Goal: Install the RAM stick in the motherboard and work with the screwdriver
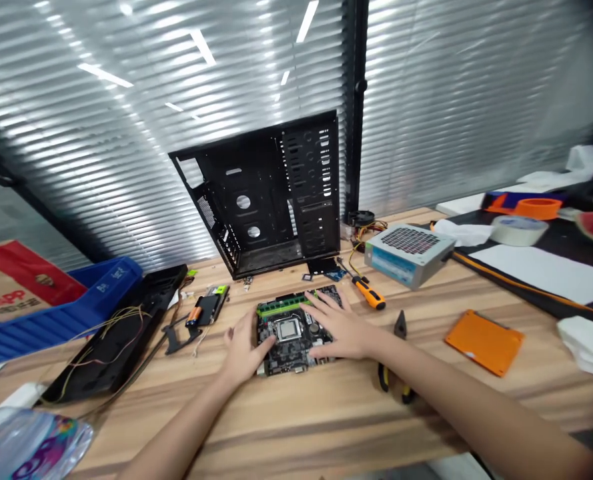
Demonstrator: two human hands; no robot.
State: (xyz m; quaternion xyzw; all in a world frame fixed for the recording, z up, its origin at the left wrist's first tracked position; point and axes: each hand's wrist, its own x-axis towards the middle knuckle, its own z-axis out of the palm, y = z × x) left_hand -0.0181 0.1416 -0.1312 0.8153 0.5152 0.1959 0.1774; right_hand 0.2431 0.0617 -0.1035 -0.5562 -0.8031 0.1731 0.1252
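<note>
A motherboard (285, 352) lies flat on the wooden table in front of me. Near its middle sits a silver processor (288, 329), and a green memory stick (280, 306) runs along the far side. My left hand (242, 345) grips the board's left edge, thumb reaching over the top and fingers bent at the side, partly hidden. Spread across the right part of the board is my right hand (345, 328), its fingers stretched out and apart. Behind the board, an open black computer case (269, 190) stands tilted near the blinds.
Pliers (400, 327) lie partly under my right forearm. An orange-handled screwdriver (369, 292), a power supply (410, 252) and an orange drive plate (485, 341) are on the right. Leftward are a black panel (116, 347), a blue bin (101, 293) and a plastic-wrapped pack (31, 443).
</note>
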